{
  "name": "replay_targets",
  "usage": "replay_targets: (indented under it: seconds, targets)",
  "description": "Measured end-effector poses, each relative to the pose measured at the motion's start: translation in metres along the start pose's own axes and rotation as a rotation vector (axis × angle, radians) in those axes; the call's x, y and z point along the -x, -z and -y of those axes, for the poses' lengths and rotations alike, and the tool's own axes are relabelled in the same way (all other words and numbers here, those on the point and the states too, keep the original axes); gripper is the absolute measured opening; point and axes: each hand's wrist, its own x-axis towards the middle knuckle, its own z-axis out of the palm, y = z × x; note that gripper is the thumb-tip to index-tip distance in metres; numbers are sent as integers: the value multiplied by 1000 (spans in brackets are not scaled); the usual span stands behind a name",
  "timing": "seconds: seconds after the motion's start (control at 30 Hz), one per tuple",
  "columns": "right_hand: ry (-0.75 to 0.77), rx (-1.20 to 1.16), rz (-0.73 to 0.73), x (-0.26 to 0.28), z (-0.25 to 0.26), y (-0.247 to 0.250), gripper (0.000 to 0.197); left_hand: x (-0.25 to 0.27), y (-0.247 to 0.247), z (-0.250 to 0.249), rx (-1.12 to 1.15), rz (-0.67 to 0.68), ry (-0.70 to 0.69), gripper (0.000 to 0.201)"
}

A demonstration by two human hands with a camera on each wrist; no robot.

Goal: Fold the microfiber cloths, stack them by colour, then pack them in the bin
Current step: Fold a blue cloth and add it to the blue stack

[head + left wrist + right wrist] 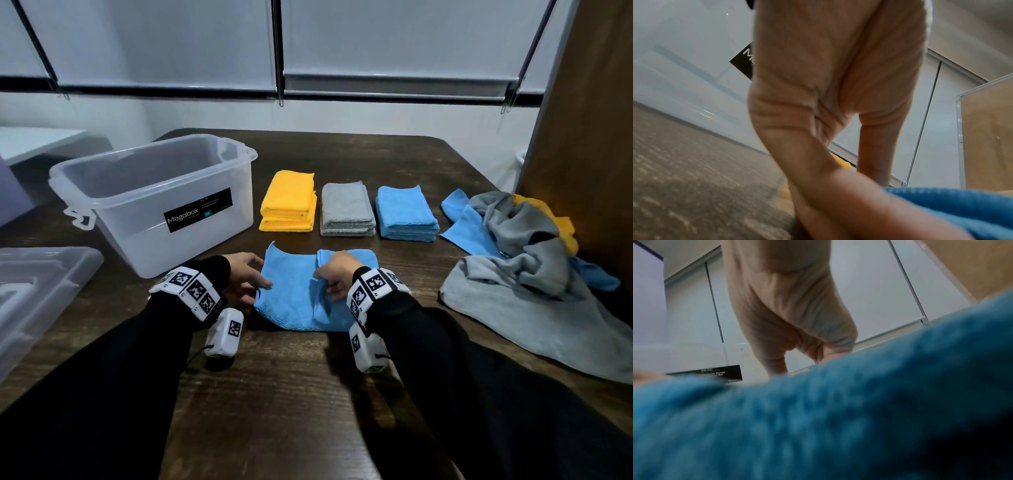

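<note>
A blue cloth (294, 301) lies partly folded on the dark table in front of me. My left hand (255, 279) is at its left edge with spread fingers, the thumb touching the cloth (962, 211). My right hand (327, 281) pinches a raised fold near the cloth's middle; that fold fills the right wrist view as blurred blue cloth (818, 418). Behind it stand three folded stacks: yellow (289, 202), grey (346, 210) and blue (406, 214). The clear bin (102, 192) stands at the left with nothing in it.
A heap of unfolded grey, blue and yellow cloths (524, 246) lies at the right, with a large grey cloth (548, 325) spread in front of it. The bin's lid (41, 291) lies at the near left. A wooden panel (589, 102) stands at the far right.
</note>
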Motion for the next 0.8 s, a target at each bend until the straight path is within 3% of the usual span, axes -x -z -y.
replay_targets:
  seconds: [0.13,0.2,0.27,0.37,0.43,0.63,0.7,0.8]
  targets:
    - [67,112,52,3,3,4,28,-3,1,2,-3,-20,-7,33]
    - [177,397,-74,5,5,11,25,-4,1,3,-1,-29,-12,30]
    - [295,706,-148,5,0,16,44,-4,0,1,-14,-30,-10,21]
    - [335,980,140,1,-16,20,85,-3,-4,-3,-74,-68,-26,14]
    - [297,968,251,-1,-25,25,89,-3,-5,-5,-70,-89,-48,7]
    - [316,965,325,-2,-32,30,105,2,-13,-22,-83,-128,-140,17]
    - [346,757,343,0,-33,37,96,7,-20,-35,-74,-125,-193,17]
    - [353,141,174,-5,-33,54,54,13,-36,-58,-121,-129,-300,17]
